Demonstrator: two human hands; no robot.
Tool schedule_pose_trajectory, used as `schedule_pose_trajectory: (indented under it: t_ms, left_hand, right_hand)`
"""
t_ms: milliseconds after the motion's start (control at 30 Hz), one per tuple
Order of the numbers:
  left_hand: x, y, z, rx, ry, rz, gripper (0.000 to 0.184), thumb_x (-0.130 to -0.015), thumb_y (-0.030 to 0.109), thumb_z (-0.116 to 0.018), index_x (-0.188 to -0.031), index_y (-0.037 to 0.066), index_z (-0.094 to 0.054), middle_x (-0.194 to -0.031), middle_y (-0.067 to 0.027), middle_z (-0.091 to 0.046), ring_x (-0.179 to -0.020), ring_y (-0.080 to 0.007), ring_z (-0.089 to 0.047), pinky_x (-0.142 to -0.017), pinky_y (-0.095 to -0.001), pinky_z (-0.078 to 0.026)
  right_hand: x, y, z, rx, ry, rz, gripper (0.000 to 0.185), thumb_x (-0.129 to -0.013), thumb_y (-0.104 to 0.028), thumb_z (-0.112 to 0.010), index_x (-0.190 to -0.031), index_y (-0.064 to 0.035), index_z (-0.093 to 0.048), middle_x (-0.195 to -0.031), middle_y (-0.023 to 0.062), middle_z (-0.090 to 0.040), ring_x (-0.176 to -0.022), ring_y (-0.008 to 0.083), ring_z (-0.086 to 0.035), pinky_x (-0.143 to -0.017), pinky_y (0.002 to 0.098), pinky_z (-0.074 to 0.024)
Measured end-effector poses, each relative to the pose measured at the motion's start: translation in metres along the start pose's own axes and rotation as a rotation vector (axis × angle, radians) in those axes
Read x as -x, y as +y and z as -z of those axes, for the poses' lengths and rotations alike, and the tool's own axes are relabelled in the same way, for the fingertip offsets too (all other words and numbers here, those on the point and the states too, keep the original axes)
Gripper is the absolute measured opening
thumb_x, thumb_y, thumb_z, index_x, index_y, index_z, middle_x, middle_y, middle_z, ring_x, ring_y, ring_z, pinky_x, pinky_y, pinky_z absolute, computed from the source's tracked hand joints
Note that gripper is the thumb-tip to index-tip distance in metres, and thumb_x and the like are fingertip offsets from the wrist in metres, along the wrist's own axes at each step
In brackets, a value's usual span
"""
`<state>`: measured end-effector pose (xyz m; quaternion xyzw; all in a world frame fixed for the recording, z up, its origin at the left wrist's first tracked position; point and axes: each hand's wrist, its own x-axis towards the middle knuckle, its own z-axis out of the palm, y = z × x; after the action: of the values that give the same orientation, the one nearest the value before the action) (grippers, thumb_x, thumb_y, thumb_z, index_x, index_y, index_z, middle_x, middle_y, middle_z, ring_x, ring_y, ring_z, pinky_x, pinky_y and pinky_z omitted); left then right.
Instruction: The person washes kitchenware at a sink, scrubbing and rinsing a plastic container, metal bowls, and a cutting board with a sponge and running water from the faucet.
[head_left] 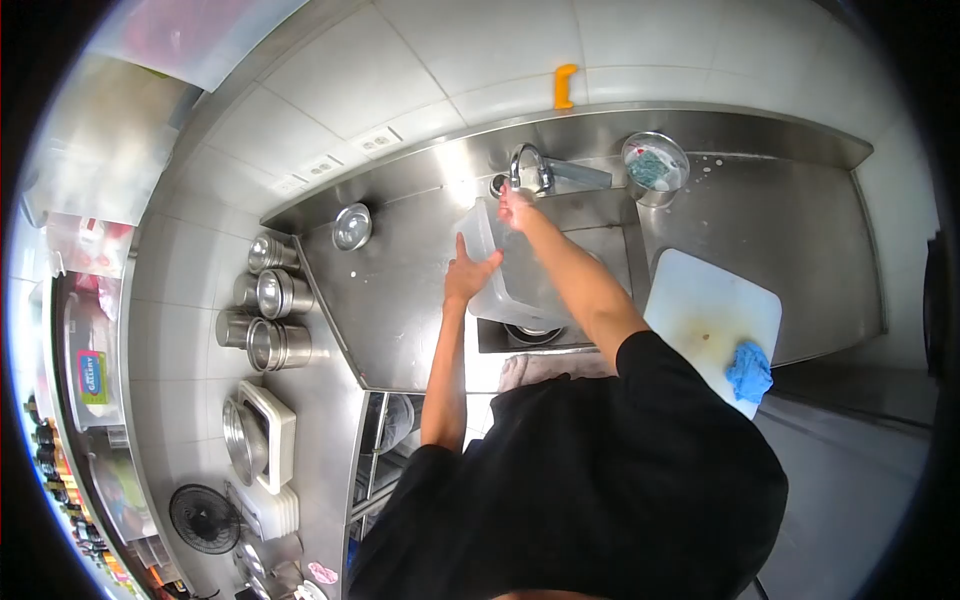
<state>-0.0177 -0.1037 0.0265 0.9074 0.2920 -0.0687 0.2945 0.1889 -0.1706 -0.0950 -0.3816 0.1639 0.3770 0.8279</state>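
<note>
A clear plastic tub [487, 290] is tilted over the sink [636, 250]. My left hand [468, 274] grips its left side, thumb and forefinger spread along the wall. My right hand [516, 208] is at the tub's far end, right beside the chrome tap [530, 160]. Its fingers are drawn together and slightly blurred; what they hold, if anything, I cannot make out. Under the tub, a dark round pan [533, 335] shows partly at the sink's near edge.
Right of the sink lies a white cutting board [690, 300] with a blue cloth [749, 373]. A metal pot [655, 170] with a scrubber stands behind it. A steel bowl [352, 227] and several metal canisters [280, 293] are at left. A towel [540, 368] hangs at the front edge.
</note>
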Motion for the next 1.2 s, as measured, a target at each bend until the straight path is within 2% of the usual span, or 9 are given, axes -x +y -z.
schedule_pose_trajectory:
  t_ms: [167, 233, 300, 367, 467, 700, 933, 1167, 1200]
  left_hand:
    - [0.038, 0.022, 0.025, -0.097, 0.179, -0.108, 0.114, -0.068, 0.067, -0.069, -0.153, 0.006, -0.022, -0.109, -0.0378, -0.06, -0.106, -0.0487, -0.061, -0.092, -0.0473, -0.05]
    - [0.057, 0.045, 0.047, -0.169, 0.185, -0.075, 0.111, -0.069, 0.067, -0.068, -0.151, 0.005, -0.027, -0.107, -0.0366, -0.062, -0.104, -0.0484, -0.062, -0.089, -0.0474, -0.051]
    - [0.064, 0.051, 0.063, -0.21, 0.175, -0.062, 0.108, -0.069, 0.067, -0.067, -0.149, 0.005, -0.031, -0.107, -0.0355, -0.063, -0.103, -0.0483, -0.062, -0.086, -0.0478, -0.052]
    - [0.054, 0.052, 0.076, -0.198, 0.157, -0.086, 0.106, -0.07, 0.067, -0.066, -0.149, 0.005, -0.033, -0.108, -0.0347, -0.063, -0.102, -0.0484, -0.063, -0.084, -0.0485, -0.052]
    - [0.012, 0.014, 0.074, -0.143, 0.058, -0.104, 0.104, -0.072, 0.069, -0.062, -0.149, 0.005, -0.033, -0.122, -0.0307, -0.06, -0.102, -0.0459, -0.064, -0.08, -0.0467, -0.054]
    - [-0.018, -0.047, 0.06, 0.636, -0.505, 0.083, 0.064, -0.091, 0.05, -0.053, -0.135, 0.004, -0.047, -0.119, -0.0184, -0.061, -0.099, -0.0291, -0.066, -0.073, -0.0403, -0.056]
    - [-0.115, -0.115, -0.11, 0.884, -0.72, 0.02, 0.03, -0.092, 0.016, -0.059, -0.115, -0.003, -0.056, -0.097, -0.0153, -0.068, -0.086, -0.0272, -0.07, -0.07, -0.0401, -0.059]
    - [-0.15, -0.088, -0.182, -0.379, -0.189, -0.618, 0.042, -0.085, 0.035, -0.065, -0.106, -0.001, -0.065, -0.088, -0.0174, -0.071, -0.079, -0.0272, -0.073, -0.071, -0.0366, -0.059]
    - [-0.14, -0.072, -0.167, -0.268, -0.313, -0.444, 0.042, -0.086, 0.038, -0.063, -0.102, -0.001, -0.067, -0.088, -0.0172, -0.071, -0.08, -0.0267, -0.073, -0.07, -0.0372, -0.059]
  right_hand:
    - [0.005, 0.002, 0.053, 0.474, 0.124, 0.338, 0.021, -0.097, -0.028, -0.054, -0.104, -0.0094, -0.06, -0.072, 0.0015, -0.056, -0.055, 0.0115, -0.05, -0.047, 0.03, -0.0415]
    - [0.021, 0.02, 0.109, 1.272, 0.088, 0.36, 0.048, -0.093, -0.039, -0.058, -0.129, -0.0078, -0.054, -0.107, 0.0111, -0.064, -0.079, 0.0191, -0.062, -0.063, 0.0349, -0.0514]
    - [0.058, 0.049, 0.156, 1.286, -0.027, -0.053, 0.061, -0.093, -0.047, -0.052, -0.14, -0.0088, -0.049, -0.137, 0.0163, -0.054, -0.115, 0.0347, -0.059, -0.087, 0.0463, -0.0501]
    - [0.099, 0.069, 0.179, 1.14, -0.071, -0.438, 0.068, -0.089, -0.053, -0.057, -0.143, -0.0132, -0.045, -0.147, 0.013, -0.044, -0.12, 0.0258, -0.053, -0.094, 0.0381, -0.047]
    - [0.132, 0.082, 0.211, 0.849, -0.245, -0.596, 0.063, -0.089, -0.052, -0.057, -0.139, -0.0137, -0.05, -0.134, 0.0087, -0.055, -0.109, 0.0218, -0.058, -0.088, 0.0356, -0.0473]
    - [0.221, 0.018, 0.224, 0.382, 0.102, 0.21, 0.014, -0.084, -0.017, -0.063, -0.098, -0.0134, -0.061, -0.083, -0.0037, -0.056, -0.076, 0.0096, -0.053, -0.064, 0.0278, -0.042]
    - [0.269, -0.061, 0.189, 0.818, 0.257, 0.661, 0.021, -0.076, -0.011, -0.064, -0.071, -0.0086, -0.044, -0.069, -0.0021, -0.047, -0.066, 0.0107, -0.043, -0.059, 0.0305, -0.0366]
    - [0.33, -0.068, 0.17, 1.028, 0.547, 0.645, 0.023, -0.077, -0.017, -0.065, -0.07, -0.0035, -0.047, -0.064, 0.0005, -0.046, -0.062, 0.0135, -0.042, -0.057, 0.0322, -0.0373]
    - [0.332, -0.069, 0.173, 1.028, 0.571, 0.642, 0.024, -0.078, -0.02, -0.065, -0.071, -0.0029, -0.05, -0.064, 0.0006, -0.047, -0.061, 0.014, -0.043, -0.057, 0.0324, -0.0376]
